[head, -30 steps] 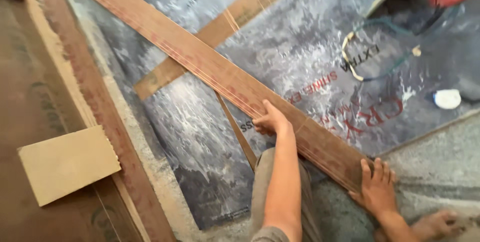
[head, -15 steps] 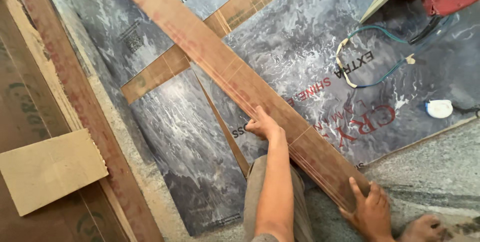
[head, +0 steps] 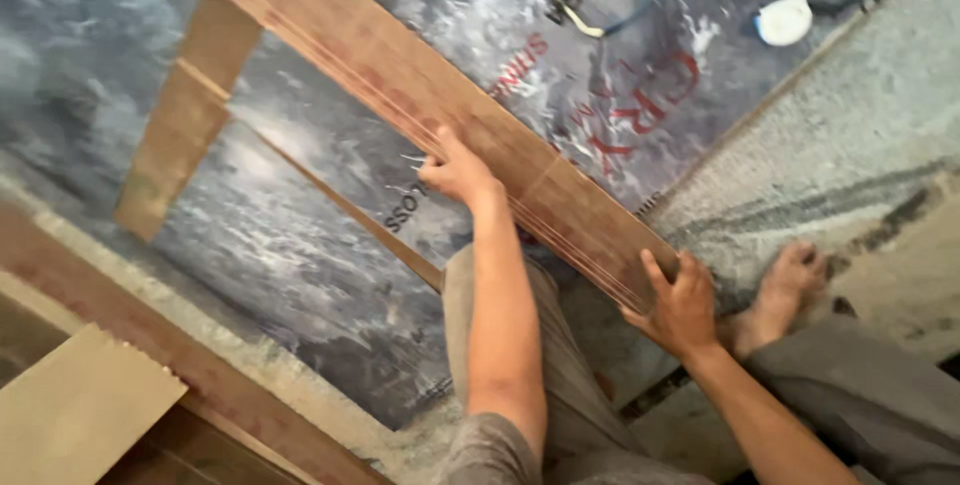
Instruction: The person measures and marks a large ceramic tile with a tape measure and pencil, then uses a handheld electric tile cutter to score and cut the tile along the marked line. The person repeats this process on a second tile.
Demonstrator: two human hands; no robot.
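Landmark: the long brown plank (head: 400, 75); every place below is told from it.
Grey sheet (head: 300, 245): marbled grey, lying flat on the floor under the plank and spreading out on both sides of it.
Long brown plank: laminate-faced, running from the top left down to your right hand, resting on the grey sheet with thin parallel lines along its near edge.
Progress: judging by how it lies, you have the plank gripped at two places but not lifted clear; wherever it is to go, that move is yet to be made.
Short board (head: 185, 115): tan, passing under the plank's far stretch and angling down to the left of it.
Thin strip (head: 340, 210): narrow, on the sheet just left of the plank's near half.
Cardboard piece (head: 80, 415): pale, well apart from the plank, at the lower left.
Left hand (head: 458, 170): fingers curled over the plank's near edge at mid-length, closed on it.
Right hand (head: 680, 305): fingers spread and wrapped round the plank's near end, gripping it.
Bare foot (head: 785, 290): just right of the plank's near end.
White lump (head: 783, 20): small, on the sheet well right of the plank.
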